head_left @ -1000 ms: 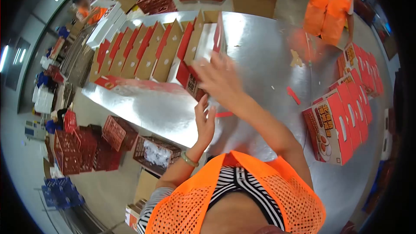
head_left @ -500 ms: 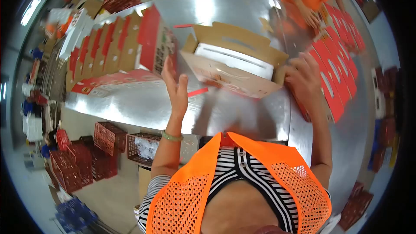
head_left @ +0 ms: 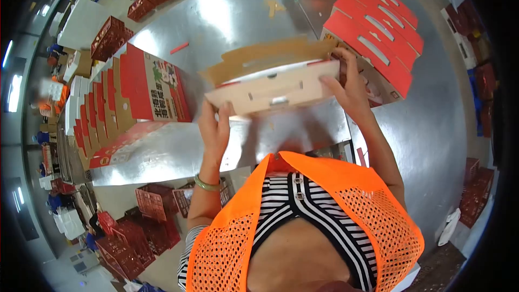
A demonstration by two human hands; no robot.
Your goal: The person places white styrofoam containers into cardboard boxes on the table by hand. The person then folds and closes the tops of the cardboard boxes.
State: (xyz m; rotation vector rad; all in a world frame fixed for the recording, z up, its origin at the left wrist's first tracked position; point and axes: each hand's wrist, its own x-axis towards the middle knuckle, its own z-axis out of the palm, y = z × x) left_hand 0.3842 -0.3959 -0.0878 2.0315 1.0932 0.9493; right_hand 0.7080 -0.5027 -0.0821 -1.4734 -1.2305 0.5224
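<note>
A cardboard carton [head_left: 275, 93] is held up in front of me over the metal table, between my two hands. Its pale side with small slots faces me, and the brown top flap [head_left: 270, 59] stands open behind, blurred. Something white shows in the opening. My left hand [head_left: 214, 130] grips the carton's left end, its thumb against the near side. At the other end my right hand [head_left: 348, 84] is closed on the corner, thumb in front and fingers behind. What else lies inside is hidden.
A row of red and brown cartons [head_left: 165, 89] stands on the left of the metal table [head_left: 227, 13]. Closed red cartons [head_left: 373, 38] with white handles are lined up at right. Red strips [head_left: 179, 48] lie on the metal. Crates [head_left: 154, 201] stand on the floor at left.
The carton has tilted so its near side faces me, and the rear flap has moved. My left hand, open beside it earlier, now grips its left end. The camera view has shifted.
</note>
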